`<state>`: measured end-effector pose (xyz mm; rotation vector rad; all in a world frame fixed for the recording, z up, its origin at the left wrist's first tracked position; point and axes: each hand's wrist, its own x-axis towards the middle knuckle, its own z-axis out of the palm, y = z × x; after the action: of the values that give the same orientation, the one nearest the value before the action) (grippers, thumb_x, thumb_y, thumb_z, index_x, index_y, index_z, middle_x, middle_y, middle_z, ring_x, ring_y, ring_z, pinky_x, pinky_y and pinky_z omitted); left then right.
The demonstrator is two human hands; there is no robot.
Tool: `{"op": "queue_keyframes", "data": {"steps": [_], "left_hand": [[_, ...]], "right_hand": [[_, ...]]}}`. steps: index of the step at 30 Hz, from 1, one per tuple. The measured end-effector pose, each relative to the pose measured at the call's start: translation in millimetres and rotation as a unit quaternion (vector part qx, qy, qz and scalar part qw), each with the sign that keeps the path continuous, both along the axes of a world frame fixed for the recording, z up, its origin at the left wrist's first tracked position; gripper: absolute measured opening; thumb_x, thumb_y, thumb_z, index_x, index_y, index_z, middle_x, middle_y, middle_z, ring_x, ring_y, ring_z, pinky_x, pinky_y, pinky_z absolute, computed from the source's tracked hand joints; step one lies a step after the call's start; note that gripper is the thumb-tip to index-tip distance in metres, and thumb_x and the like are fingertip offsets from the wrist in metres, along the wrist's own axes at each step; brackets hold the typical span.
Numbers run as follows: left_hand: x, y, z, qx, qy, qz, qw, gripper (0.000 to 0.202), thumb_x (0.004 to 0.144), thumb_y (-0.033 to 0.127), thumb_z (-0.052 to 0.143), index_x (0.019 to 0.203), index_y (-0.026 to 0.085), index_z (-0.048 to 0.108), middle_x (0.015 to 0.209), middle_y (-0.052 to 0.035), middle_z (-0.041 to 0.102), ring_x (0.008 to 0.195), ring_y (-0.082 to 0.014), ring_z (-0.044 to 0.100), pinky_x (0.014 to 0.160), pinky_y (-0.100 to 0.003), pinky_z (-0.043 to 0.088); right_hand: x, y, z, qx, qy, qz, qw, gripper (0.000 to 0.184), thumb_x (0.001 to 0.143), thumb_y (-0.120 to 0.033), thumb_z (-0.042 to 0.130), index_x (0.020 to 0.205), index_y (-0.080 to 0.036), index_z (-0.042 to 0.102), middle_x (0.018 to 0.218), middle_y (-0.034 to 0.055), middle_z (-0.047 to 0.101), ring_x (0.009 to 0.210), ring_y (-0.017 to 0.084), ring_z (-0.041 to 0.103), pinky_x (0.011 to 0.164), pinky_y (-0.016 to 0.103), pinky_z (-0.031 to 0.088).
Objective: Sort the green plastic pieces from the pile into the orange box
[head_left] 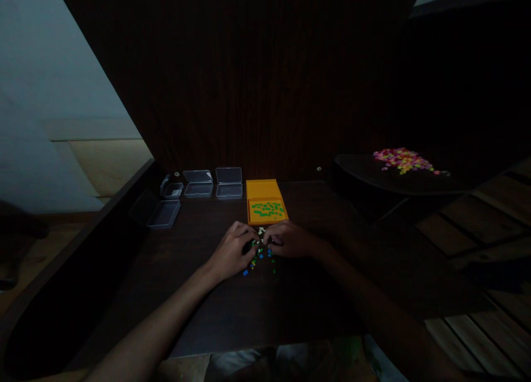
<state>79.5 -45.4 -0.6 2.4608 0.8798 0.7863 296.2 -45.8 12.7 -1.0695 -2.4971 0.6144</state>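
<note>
Small plastic bricks in white, green, blue and yellow lie loose on the dark table, among them a blue brick (245,272). My left hand (232,250) rests at the left of this pile, fingers curled and their tips down among the pieces. From the right, my right hand (290,239) reaches in with bent fingers close to the white bricks (261,231). Whatever either hand pinches is too small and dark to make out. Just beyond both hands, an open yellow box (264,189) holds several green bricks (269,209).
Clear plastic cases with raised lids stand at the back left, including one case (229,191) beside the yellow box and another case (164,214) nearer the left side panel. At right, a dark shelf (357,169) carries a heap of pink and yellow pieces (402,160). A tall dark panel (257,83) rises behind.
</note>
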Motion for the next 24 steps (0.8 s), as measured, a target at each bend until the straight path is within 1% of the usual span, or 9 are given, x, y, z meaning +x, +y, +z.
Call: {"op": "queue_keyframes", "data": {"steps": [5,10,16,21,24], "left_hand": [[-2,2,0.3,0.019,0.008,0.002,1.0,0.017,0.083,0.014,0.056,0.093,0.02,0.068,0.101,-0.0061,0.066,0.102,-0.023,0.053,0.093,-0.039,0.045],[-3,2,0.9,0.027,0.028,0.003,0.999,0.015,0.081,0.013,0.057,0.088,0.02,0.068,0.102,-0.0059,0.065,0.102,-0.0229,0.053,0.093,-0.039,0.045],[-5,1,5.8,0.023,0.055,0.019,0.998,0.013,0.078,0.014,0.059,0.087,0.019,0.067,0.104,-0.0067,0.064,0.104,-0.0246,0.053,0.094,-0.041,0.045],[-6,1,9.4,0.022,0.067,0.023,0.997,0.013,0.078,0.017,0.061,0.088,0.019,0.068,0.106,-0.0072,0.064,0.104,-0.0254,0.053,0.094,-0.042,0.045],[-6,0,9.5,0.024,0.066,0.021,0.997,0.014,0.078,0.017,0.06,0.089,0.019,0.068,0.107,-0.0073,0.063,0.103,-0.0252,0.052,0.094,-0.041,0.045]], "right_hand": [[-7,-1,-8.8,0.022,0.018,0.001,1.0,0.014,0.076,-0.012,0.061,0.085,-0.018,0.07,0.064,-0.0026,0.059,0.058,0.011,0.051,0.061,0.021,0.037],[-9,-1,-15.3,0.015,0.017,-0.002,1.0,0.017,0.075,-0.009,0.062,0.086,-0.018,0.071,0.062,-0.0032,0.059,0.056,0.01,0.05,0.061,0.022,0.035],[-7,0,-14.8,0.017,0.018,0.001,1.0,0.011,0.074,-0.01,0.063,0.08,-0.017,0.068,0.061,-0.0037,0.056,0.056,0.01,0.05,0.059,0.021,0.034],[-8,-2,-10.8,0.01,0.009,-0.009,1.0,0.013,0.074,-0.012,0.065,0.085,-0.017,0.069,0.059,-0.005,0.053,0.055,0.01,0.048,0.058,0.021,0.032],[-8,-3,-9.9,0.004,0.005,-0.013,1.0,0.012,0.074,-0.013,0.066,0.085,-0.017,0.069,0.059,-0.0052,0.053,0.056,0.01,0.048,0.059,0.021,0.032]]}}
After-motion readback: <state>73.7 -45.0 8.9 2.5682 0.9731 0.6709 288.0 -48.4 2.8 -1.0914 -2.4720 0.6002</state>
